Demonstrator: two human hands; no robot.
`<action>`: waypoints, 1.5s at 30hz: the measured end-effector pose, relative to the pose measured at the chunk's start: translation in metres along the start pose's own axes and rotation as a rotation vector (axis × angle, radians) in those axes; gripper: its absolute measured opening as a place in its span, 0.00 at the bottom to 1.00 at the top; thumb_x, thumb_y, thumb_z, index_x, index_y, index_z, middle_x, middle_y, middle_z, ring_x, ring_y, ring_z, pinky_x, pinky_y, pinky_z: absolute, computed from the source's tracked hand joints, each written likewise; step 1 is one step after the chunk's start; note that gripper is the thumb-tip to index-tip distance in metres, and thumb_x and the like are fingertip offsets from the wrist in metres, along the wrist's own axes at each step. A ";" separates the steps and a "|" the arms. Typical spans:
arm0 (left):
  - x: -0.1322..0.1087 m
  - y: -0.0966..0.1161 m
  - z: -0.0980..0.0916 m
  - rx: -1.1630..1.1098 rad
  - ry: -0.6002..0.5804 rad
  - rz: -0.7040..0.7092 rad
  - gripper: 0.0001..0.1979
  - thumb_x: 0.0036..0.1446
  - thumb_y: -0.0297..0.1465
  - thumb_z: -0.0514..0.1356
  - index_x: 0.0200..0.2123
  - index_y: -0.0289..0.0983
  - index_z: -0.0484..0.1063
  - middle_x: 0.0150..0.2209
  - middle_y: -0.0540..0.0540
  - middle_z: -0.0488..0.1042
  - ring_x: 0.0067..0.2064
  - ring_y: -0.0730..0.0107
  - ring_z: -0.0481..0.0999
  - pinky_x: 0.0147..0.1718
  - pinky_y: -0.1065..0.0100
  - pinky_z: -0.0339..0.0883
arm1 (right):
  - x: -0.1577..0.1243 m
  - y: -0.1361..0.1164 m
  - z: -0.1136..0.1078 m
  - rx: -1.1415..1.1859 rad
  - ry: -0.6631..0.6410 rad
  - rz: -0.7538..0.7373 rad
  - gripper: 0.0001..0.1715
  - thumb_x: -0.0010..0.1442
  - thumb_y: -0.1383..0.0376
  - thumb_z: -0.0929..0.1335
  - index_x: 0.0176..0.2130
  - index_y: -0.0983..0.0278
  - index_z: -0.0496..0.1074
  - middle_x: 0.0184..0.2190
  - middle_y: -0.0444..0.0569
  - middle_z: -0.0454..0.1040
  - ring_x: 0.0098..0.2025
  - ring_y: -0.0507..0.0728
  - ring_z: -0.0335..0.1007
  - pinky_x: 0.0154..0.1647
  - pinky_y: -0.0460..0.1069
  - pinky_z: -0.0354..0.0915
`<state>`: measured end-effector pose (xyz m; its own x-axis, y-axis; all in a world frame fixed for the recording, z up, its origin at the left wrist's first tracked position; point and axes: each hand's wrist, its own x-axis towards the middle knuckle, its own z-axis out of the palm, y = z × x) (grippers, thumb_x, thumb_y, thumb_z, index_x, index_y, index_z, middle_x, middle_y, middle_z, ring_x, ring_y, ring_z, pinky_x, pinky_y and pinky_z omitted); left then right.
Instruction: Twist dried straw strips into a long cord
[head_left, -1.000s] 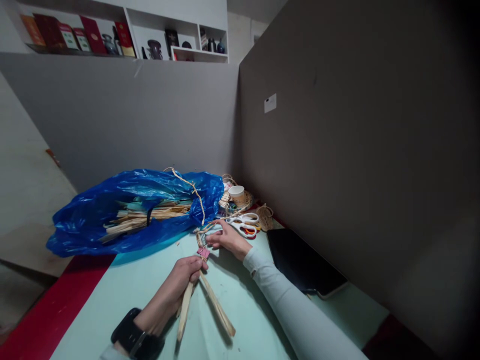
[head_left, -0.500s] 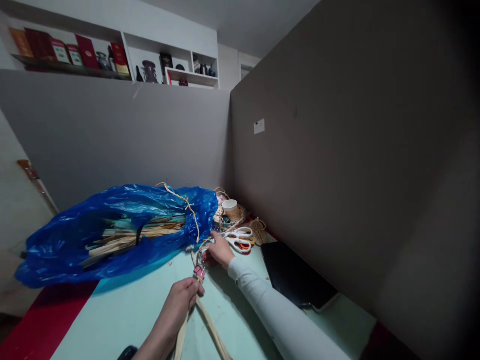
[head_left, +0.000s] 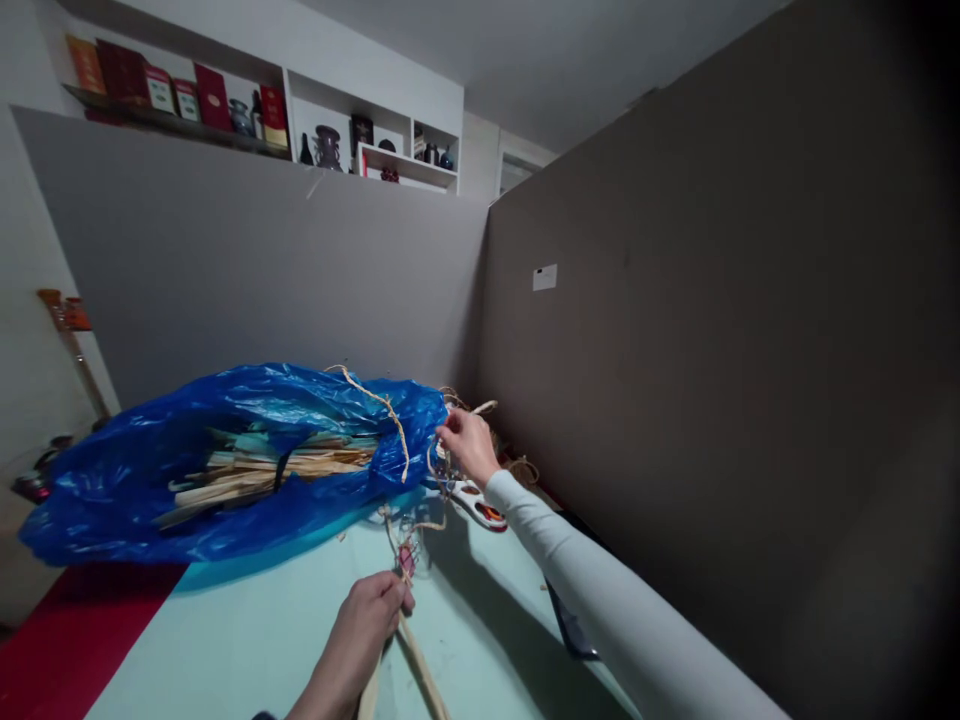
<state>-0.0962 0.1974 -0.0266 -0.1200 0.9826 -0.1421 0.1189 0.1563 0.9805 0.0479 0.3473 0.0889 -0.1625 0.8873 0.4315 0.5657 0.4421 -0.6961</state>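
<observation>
My left hand (head_left: 373, 606) is low in the middle, pinching pale straw strands (head_left: 424, 672) that hang down toward me in two tails. Just beyond its fingertips sits a pink clip (head_left: 406, 560) with wire handles, where the strands meet a thin twisted straw cord (head_left: 429, 526). The cord loops from the clip up to my right hand (head_left: 469, 443). That hand is raised near the bag's right end, its thumb and fingers closed on the cord. White-handled scissors (head_left: 472, 503) lie beneath my right wrist, partly covered.
A blue plastic bag (head_left: 247, 395) holding straw bundles (head_left: 300, 463) stretches across the left, with another twisted cord (head_left: 386, 403) over it. A dark flat case (head_left: 571, 625) is mostly behind my right sleeve. Grey partitions (head_left: 300, 270) enclose the table (head_left: 247, 640) behind and on the right.
My right hand has moved up and away from the clip, drawing out the cord. My left hand stays at the clip. The view has shifted slightly.
</observation>
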 end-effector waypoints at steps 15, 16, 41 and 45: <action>0.001 -0.008 -0.002 -0.010 -0.150 -0.050 0.21 0.47 0.51 0.60 0.21 0.39 0.71 0.10 0.56 0.58 0.17 0.72 0.53 0.22 0.68 0.46 | 0.120 -0.065 0.085 -0.253 -0.580 -0.531 0.16 0.46 0.71 0.75 0.36 0.61 0.73 0.28 0.42 0.74 0.30 0.53 0.67 0.34 0.44 0.60; 0.001 -0.006 -0.002 -0.007 -0.148 -0.062 0.21 0.46 0.51 0.60 0.21 0.39 0.71 0.10 0.55 0.59 0.17 0.72 0.53 0.23 0.68 0.47 | 0.121 -0.062 0.088 -0.256 -0.575 -0.520 0.16 0.48 0.69 0.75 0.39 0.61 0.73 0.28 0.43 0.75 0.31 0.53 0.67 0.35 0.45 0.61; -0.026 0.026 -0.005 -0.132 -0.337 -0.084 0.18 0.47 0.45 0.62 0.27 0.36 0.65 0.20 0.57 0.61 0.19 0.81 0.41 0.19 0.71 0.34 | -0.145 0.004 0.016 0.259 -0.674 0.057 0.18 0.62 0.66 0.60 0.25 0.65 0.71 0.23 0.46 0.75 0.24 0.52 0.67 0.31 0.45 0.59; -0.029 0.025 0.001 -0.025 -0.265 -0.045 0.16 0.48 0.44 0.61 0.30 0.38 0.65 0.23 0.53 0.69 0.18 0.80 0.45 0.19 0.72 0.36 | -0.144 0.010 0.016 0.209 -0.614 0.068 0.15 0.59 0.67 0.63 0.23 0.66 0.71 0.22 0.45 0.73 0.27 0.52 0.65 0.31 0.45 0.56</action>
<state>-0.0884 0.1731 0.0018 0.1375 0.9673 -0.2129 0.0949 0.2011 0.9750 0.0640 0.2261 0.0110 -0.5997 0.8000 0.0195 0.4316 0.3439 -0.8339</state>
